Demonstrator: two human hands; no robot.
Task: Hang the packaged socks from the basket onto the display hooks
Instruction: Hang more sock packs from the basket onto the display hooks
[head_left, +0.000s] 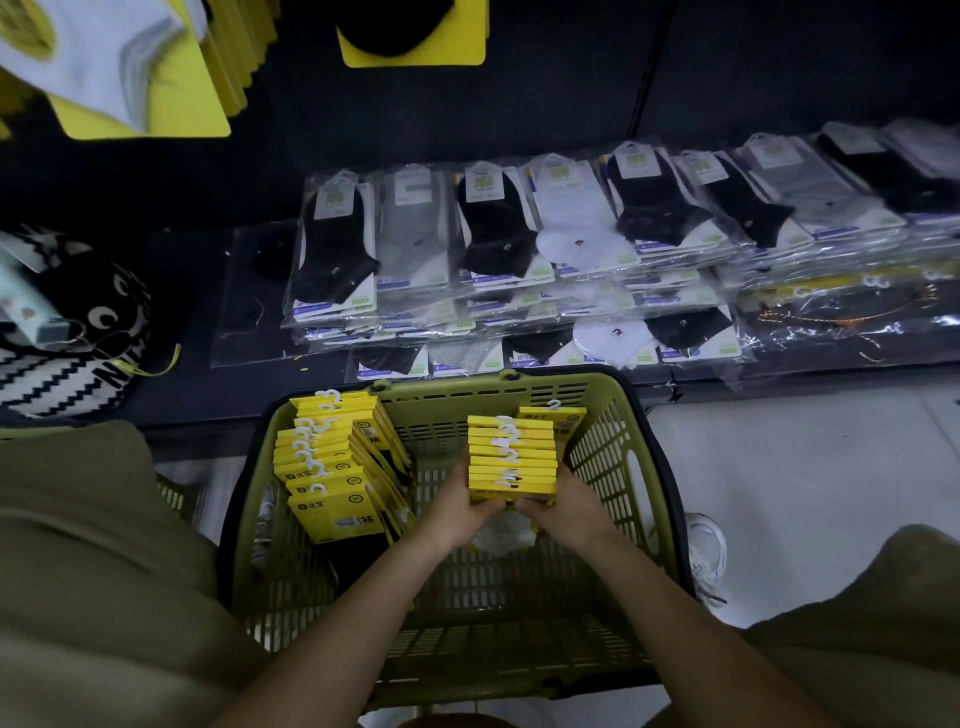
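Hands first, from the head camera: the left hand (460, 512) and the right hand (569, 506) meet at the near end of a stack of yellow sock packs (511, 452), which stands on edge in the right half of the green basket (602, 447). Both sets of fingers (485, 504) curl in round the stack's near end and squeeze it from either side; the far fingertips are hidden behind the packs. A second stack (324, 467) leans along the basket's left wall, untouched, and something crumpled and white (501, 538) lies just under the hands. Each pack carries a white hanger tab (506, 434) on its top edge.

Beyond the basket, a dark shelf (208, 291) holds overlapping rows of clear-bagged socks (467, 234). Yellow cards (410, 31) with socks on them hang at the top of the frame; the hooks themselves cannot be made out.

By the look of them, the packs are light: stiff card with soft socks inside. Their faces seem smooth, so a loose block could fan out or slide apart if gripped at one end only. Pressing the block flat from both sides, or taking a few packs at a time by the card just below the tabs, seems safest, and it leaves the tabs free for the hooks.
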